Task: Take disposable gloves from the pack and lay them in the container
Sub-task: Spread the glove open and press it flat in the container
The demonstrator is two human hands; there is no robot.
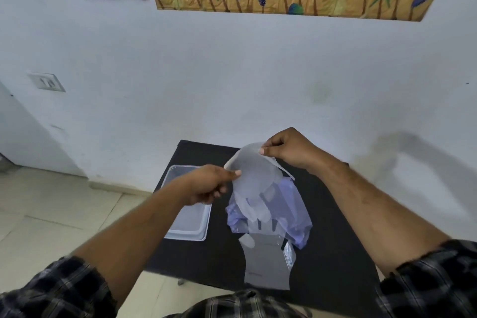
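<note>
Plainly, the translucent glove (254, 183) is hard to read: its fingers hang down and blur into the pale purple pack (291, 217) behind it, so where one ends and the other begins cannot be told. The left hand (206, 184) pinches the glove's cuff at its left edge between thumb and forefinger; the right hand (289, 150) pinches the cuff's far right corner the same way, and the glove is held stretched between them, up off the table. The left hand also covers part of the clear plastic container (191, 224), which sits to the left of the pack; the part that shows looks to hold nothing. A flat grey sheet (267, 263), perhaps another glove, lies on the near side of the pack. All of this rests on a black table (335, 253) pushed against a white wall (232, 72), with pale floor tiles (51, 209) at the left. Checked sleeves (56, 289) are cut off at the near edge.
</note>
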